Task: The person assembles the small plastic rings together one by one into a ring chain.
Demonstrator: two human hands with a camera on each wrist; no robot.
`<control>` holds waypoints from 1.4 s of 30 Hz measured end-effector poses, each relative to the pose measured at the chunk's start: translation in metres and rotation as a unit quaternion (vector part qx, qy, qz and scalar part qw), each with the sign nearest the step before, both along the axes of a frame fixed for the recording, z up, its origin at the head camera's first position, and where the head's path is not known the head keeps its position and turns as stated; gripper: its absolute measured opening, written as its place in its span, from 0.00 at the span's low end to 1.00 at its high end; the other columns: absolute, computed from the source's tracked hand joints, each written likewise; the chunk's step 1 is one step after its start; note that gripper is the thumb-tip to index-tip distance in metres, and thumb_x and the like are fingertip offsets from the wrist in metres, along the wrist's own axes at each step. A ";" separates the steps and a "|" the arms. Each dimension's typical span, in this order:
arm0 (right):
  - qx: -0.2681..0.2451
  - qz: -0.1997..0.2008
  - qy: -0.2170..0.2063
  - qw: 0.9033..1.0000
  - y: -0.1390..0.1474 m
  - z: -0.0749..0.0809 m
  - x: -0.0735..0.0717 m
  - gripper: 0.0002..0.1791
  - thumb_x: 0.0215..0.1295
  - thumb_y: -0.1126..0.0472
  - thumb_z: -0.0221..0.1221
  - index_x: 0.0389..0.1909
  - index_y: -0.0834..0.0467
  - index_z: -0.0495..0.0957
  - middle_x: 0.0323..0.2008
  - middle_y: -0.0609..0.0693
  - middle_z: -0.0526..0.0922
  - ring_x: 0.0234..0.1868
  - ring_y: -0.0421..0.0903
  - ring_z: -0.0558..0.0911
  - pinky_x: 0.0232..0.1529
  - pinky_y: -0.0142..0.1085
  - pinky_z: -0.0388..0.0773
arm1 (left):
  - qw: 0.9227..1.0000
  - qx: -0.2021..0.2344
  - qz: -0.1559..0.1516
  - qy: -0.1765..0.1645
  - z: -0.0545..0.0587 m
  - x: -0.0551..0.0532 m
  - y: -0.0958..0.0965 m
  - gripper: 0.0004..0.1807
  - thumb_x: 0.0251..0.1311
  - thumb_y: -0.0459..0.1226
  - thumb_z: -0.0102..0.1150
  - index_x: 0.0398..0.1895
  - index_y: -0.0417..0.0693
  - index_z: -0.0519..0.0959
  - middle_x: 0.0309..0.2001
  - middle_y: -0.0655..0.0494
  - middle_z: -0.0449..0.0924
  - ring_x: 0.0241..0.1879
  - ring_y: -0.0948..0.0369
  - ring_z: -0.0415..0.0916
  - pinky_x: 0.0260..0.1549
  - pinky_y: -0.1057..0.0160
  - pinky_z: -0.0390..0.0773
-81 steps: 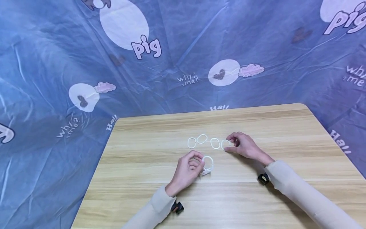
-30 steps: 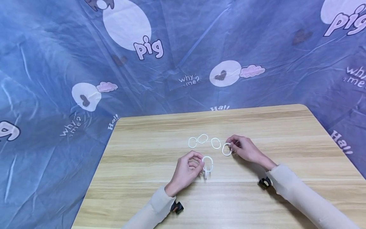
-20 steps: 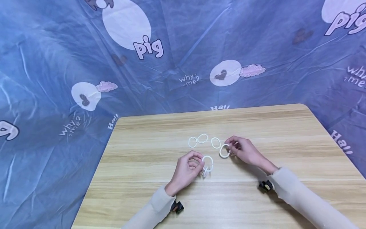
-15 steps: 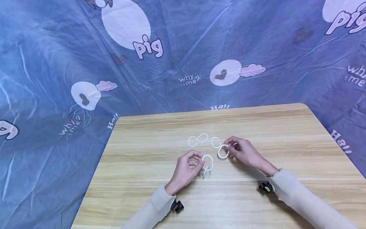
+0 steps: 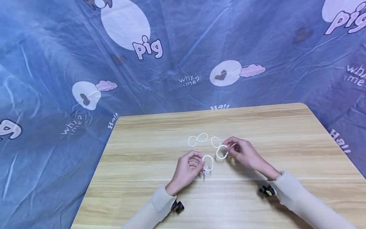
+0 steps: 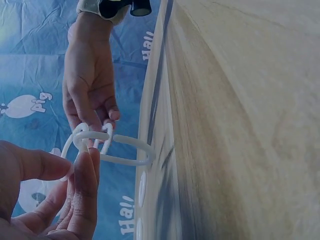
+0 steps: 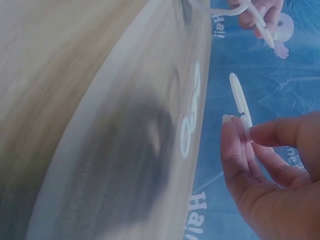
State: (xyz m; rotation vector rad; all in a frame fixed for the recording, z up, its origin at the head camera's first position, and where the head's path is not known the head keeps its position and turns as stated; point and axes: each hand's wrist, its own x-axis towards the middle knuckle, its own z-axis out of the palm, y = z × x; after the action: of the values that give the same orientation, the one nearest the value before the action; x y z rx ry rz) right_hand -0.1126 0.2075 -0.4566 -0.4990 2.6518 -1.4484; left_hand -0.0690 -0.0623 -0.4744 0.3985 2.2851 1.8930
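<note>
In the head view my left hand (image 5: 186, 170) pinches a white plastic ring (image 5: 213, 163), oval with a small gap, by its left side. A second white ring (image 5: 205, 174) is linked through it and hangs below. My right hand (image 5: 246, 155) pinches another gapped ring (image 5: 216, 153) between thumb and fingers, raised over the table to the right of the left hand's ring and apart from it. The right wrist view shows this ring (image 7: 237, 92) almost edge-on above the fingertips. In the left wrist view the linked rings (image 6: 127, 161) stand at the left fingertips.
Three similar rings lie on the wooden table (image 5: 137, 152) beyond my hands: a left one (image 5: 188, 141), a middle one (image 5: 203, 133) and a right one (image 5: 211, 141), which my right hand's ring partly overlaps in view. A blue printed cloth (image 5: 171, 86) hangs behind the table's far edge.
My right hand has picked up the rightmost ring from the table and brought it left and nearer, toward the left hand. The left hand stays put while its hanging ring swings slightly.
</note>
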 end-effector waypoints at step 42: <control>-0.076 0.040 -0.007 0.996 -0.026 0.010 0.020 0.14 0.66 0.74 0.64 0.52 0.64 0.81 0.42 0.66 0.87 0.34 0.47 0.90 0.41 0.41 0.92 | 0.999 0.040 -0.011 -0.004 -0.009 0.004 -0.004 0.15 0.68 0.30 0.64 0.54 0.29 0.77 0.44 0.36 0.83 0.33 0.38 0.87 0.34 0.51 0.92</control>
State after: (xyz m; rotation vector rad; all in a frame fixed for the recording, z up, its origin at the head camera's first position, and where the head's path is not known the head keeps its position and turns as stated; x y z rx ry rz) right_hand -0.0921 0.1815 -0.4464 -0.5958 2.4923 -1.6303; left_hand -0.0654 -0.0659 -0.4829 0.4225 2.1952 1.9771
